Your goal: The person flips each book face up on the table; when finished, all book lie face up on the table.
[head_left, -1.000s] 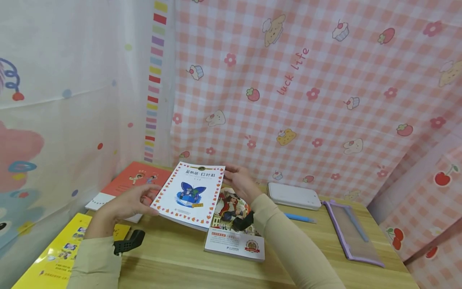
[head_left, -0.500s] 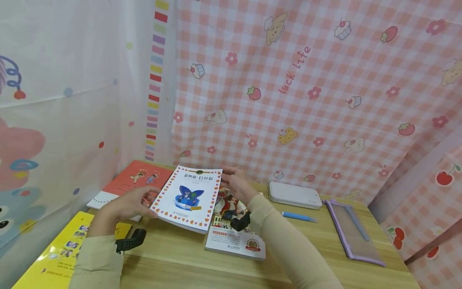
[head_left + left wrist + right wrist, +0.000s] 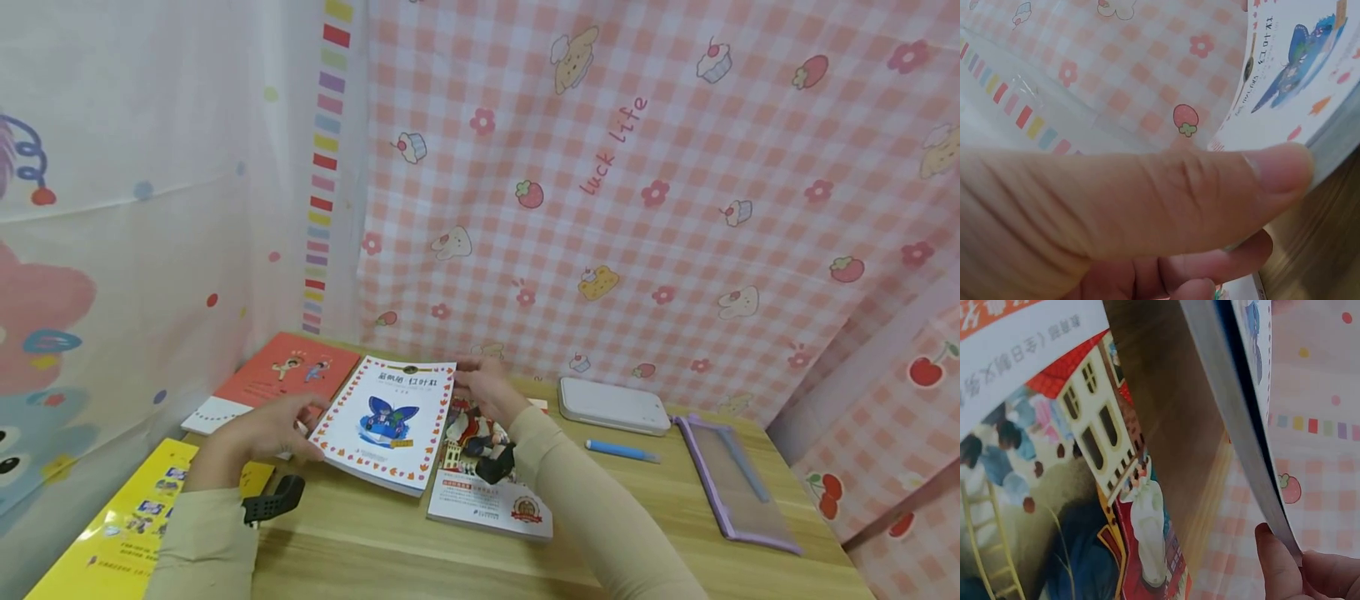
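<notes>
A white book with a blue butterfly and a leaf border on its cover is held between both hands. My left hand pinches its left edge, the thumb lying along the cover side in the left wrist view. At the far right corner, my right hand pinches the book, and the right wrist view shows thumb and finger on either side of its edge. Below the right forearm lies a second book with a colourful picture cover. In the right wrist view a gap of table shows between the two books.
A red and white book lies at the back left, and a yellow book at the front left. To the right are a white case, a blue pen and a purple-edged mesh pouch. Patterned curtains enclose the wooden table.
Both hands have lowered the butterfly book and shifted it slightly left and nearer, uncovering more of the picture-cover book. The other things stay in place.
</notes>
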A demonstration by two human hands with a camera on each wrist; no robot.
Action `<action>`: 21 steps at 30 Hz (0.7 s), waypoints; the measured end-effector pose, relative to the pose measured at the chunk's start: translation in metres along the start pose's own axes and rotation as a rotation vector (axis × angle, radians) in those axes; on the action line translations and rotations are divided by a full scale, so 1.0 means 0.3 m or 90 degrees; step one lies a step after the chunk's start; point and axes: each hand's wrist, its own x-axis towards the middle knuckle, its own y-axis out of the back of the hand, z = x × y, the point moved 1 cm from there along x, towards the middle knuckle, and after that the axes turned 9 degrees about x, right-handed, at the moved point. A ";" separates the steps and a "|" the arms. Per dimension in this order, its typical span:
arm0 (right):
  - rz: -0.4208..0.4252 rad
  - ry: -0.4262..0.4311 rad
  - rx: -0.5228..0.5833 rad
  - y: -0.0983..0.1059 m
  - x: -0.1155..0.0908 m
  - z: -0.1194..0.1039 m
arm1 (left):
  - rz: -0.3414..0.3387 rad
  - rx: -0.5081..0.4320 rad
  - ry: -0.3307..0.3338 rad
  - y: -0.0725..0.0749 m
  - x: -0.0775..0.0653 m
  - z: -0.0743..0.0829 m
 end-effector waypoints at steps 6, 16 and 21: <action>-0.031 -0.011 -0.009 -0.006 -0.001 0.015 | -0.002 0.025 0.014 -0.007 0.005 -0.011; -0.059 0.000 -0.055 -0.007 0.000 0.029 | -0.002 0.046 0.023 -0.015 0.010 -0.007; -0.052 -0.003 -0.063 -0.016 0.011 0.041 | -0.003 0.071 0.043 -0.025 0.017 -0.012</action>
